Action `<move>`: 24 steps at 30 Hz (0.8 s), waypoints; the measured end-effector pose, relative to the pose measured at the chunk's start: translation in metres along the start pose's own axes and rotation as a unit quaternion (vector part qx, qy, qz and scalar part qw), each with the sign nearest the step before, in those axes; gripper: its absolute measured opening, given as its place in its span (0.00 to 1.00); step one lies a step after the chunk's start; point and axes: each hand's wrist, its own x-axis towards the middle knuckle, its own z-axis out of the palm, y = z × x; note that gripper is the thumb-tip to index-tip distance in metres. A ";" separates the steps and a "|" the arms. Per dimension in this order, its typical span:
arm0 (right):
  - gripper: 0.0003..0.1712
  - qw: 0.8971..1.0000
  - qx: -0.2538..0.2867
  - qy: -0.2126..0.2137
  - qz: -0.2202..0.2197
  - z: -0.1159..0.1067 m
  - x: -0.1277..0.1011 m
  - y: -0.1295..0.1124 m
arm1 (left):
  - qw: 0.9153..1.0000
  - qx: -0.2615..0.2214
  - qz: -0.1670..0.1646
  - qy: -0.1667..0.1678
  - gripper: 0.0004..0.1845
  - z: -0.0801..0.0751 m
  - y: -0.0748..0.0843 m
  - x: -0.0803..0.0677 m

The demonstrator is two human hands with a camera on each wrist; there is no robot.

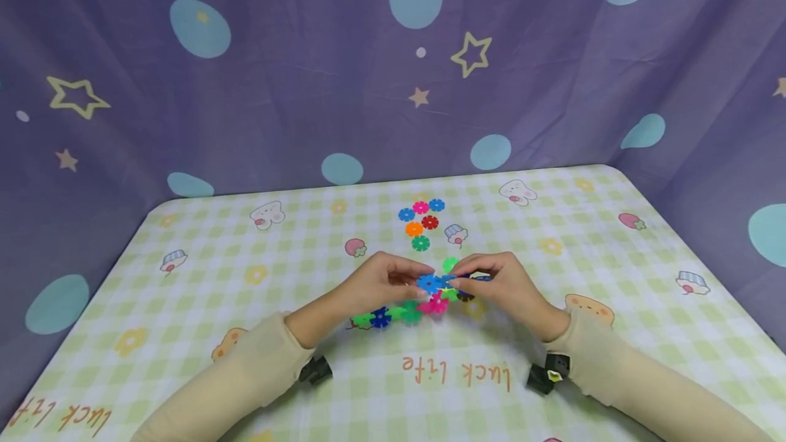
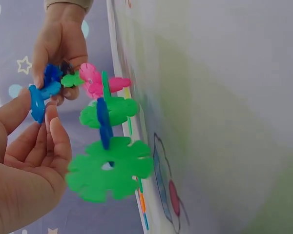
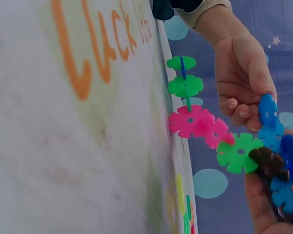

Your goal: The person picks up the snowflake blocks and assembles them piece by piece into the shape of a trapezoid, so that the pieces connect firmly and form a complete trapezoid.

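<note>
Over the table's front middle, my left hand (image 1: pixel 374 285) pinches a light-blue notched disc (image 2: pixel 37 103) between thumb and fingers. This disc is slotted into another light-blue disc (image 3: pixel 271 136). My right hand (image 1: pixel 510 288) grips the dark-blue and brown end (image 3: pixel 269 163) of the same linked build. From there a chain of discs runs left: a bright-green disc (image 3: pixel 240 152), pink discs (image 3: pixel 186 122), then green and dark-blue ones. Its far end is a green disc (image 2: pixel 110 170), below my left hand in the left wrist view. The right fingers hide part of the cluster.
Loose notched discs lie farther back: an orange one (image 1: pixel 414 229), a red one (image 1: pixel 430 222), a green one (image 1: pixel 420 243), a pink one (image 1: pixel 420 207) and two blue ones. A light-green disc (image 1: pixel 451 264) shows beside my right fingers. A purple curtain (image 1: pixel 276 87) stands behind the checked tablecloth (image 1: pixel 202 312).
</note>
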 end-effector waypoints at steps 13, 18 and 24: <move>0.02 1.000 -0.013 0.025 -0.012 0.003 0.000 0.000 | 1.000 0.009 -0.021 0.021 0.20 0.008 0.002 0.003; 0.03 1.000 -0.005 0.008 -0.005 0.003 -0.002 0.002 | 0.999 0.019 -0.022 0.016 0.18 0.010 0.002 0.004; 0.03 1.000 -0.012 0.000 0.000 0.005 -0.004 -0.001 | 0.999 0.039 -0.025 -0.006 0.18 0.012 0.001 0.006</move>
